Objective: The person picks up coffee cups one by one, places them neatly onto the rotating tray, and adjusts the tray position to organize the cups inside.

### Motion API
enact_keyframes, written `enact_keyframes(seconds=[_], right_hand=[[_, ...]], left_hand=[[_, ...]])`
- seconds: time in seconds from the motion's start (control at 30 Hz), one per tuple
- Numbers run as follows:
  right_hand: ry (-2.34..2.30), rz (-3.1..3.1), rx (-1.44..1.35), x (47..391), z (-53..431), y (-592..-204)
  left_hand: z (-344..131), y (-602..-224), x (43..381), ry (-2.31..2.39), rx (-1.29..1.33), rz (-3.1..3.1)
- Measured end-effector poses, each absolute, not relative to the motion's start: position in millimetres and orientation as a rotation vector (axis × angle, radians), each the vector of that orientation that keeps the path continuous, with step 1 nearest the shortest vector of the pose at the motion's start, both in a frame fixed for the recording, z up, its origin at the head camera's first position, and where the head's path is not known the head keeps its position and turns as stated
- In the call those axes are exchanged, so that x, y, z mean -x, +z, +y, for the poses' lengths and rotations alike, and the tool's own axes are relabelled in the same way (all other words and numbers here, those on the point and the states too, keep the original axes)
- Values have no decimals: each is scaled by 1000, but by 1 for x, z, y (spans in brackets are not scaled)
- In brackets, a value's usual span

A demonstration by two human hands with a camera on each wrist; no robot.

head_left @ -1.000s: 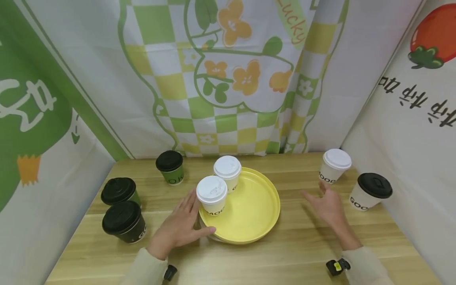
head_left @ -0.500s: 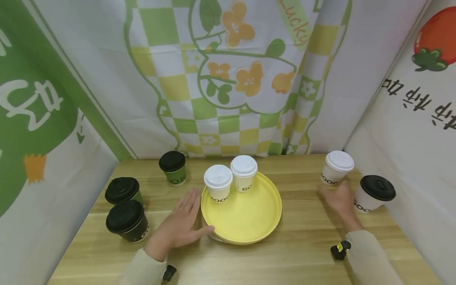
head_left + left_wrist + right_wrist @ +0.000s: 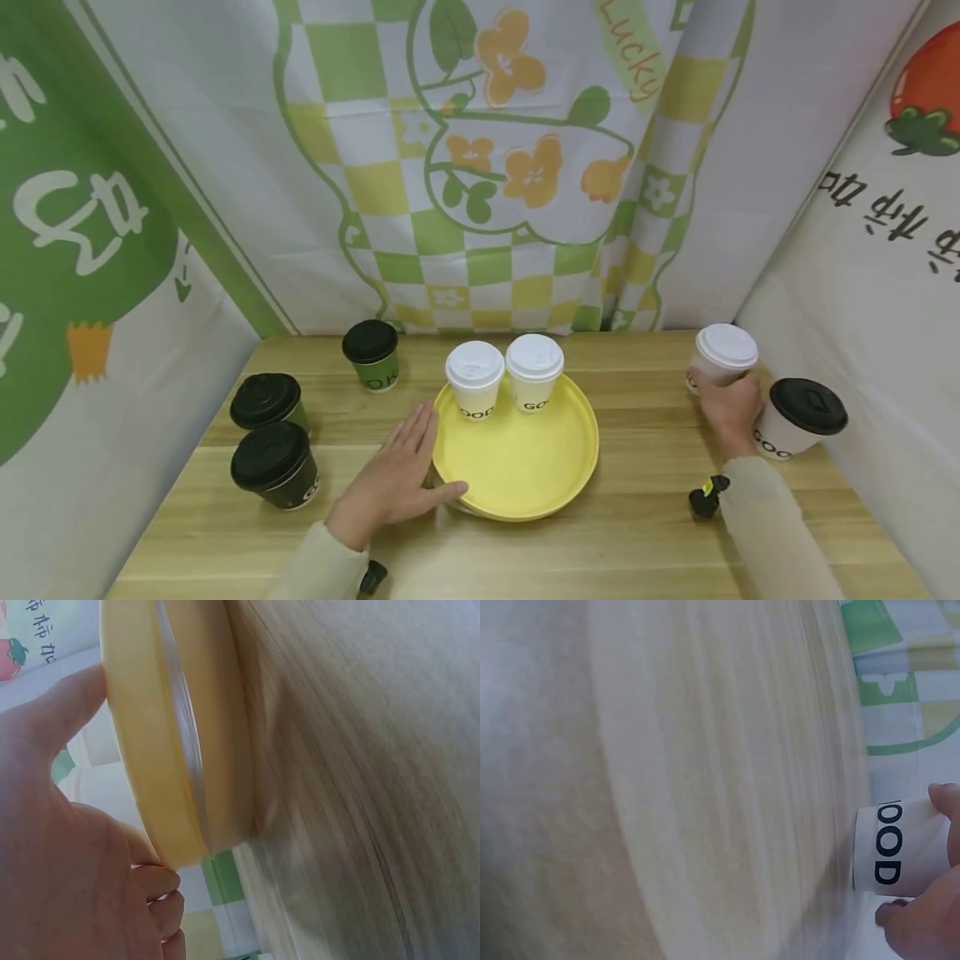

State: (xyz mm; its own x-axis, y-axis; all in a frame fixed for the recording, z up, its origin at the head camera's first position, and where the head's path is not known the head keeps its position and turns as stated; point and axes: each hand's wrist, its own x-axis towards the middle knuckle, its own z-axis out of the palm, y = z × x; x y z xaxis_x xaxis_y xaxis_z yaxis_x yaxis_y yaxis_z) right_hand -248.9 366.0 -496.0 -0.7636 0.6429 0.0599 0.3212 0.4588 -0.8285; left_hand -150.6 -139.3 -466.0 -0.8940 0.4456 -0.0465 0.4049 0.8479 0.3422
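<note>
R hand (image 3: pixel 727 408) grips the white cup (image 3: pixel 726 348) at table's far R: thumb & fingers curled round its side, below the white lid. R wrist view shows "OOD" lettering betw. thumb & fingers; cup abt upright, base at or v. near table (image 3: pixel 600 558), can't tell if lifted.

L hand (image 3: pixel 397 483) isn't gripping: fingers straight & together, laid along L rim of the yellow tray (image 3: pixel 525 467), thumb out to the near rim. L wrist view: thumb & fingertips touch tray's side; tray has 2 yellow tiers w/ pale band betw.

Tray's mid-table, round, flat. On it, nr far rim: L tray cup (image 3: pixel 476 379) & R tray cup (image 3: pixel 534 372), both white w/ white lids, upright, side by side, v. close.

Just R of R hand: black-lid white cup (image 3: pixel 806 417), nr table's R edge. Table's L side: back green cup (image 3: pixel 375 367), black lid, well apart from side green cup (image 3: pixel 266 400), also black-lidded, & black cup (image 3: pixel 273 462) just in front of it. Checked curtain (image 3: pixel 465 183) w/ orange flowers hangs behind table.
</note>
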Motion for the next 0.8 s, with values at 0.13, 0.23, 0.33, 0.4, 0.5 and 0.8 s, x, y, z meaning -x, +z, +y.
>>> enact_keyframes(seconds=[0.13, 0.23, 0.33, 0.4, 0.5, 0.8], right_hand=[[1184, -2309, 776, 249, 370, -496], [1177, -2317, 739, 246, 370, -493], [1205, -2366, 664, 241, 363, -485], [1233, -2393, 594, 237, 354, -477], [1267, -2403, 464, 228, 340, -463], [1252, -2521, -5, 184, 291, -421]], left_hand=[[-140, -468, 153, 499, -690, 2893], [-140, -468, 154, 510, -700, 2881], [-141, -467, 155, 513, -699, 2874], [-142, -467, 155, 520, -703, 2876], [-143, -466, 154, 513, -703, 2883], [-144, -468, 154, 519, -706, 2882]])
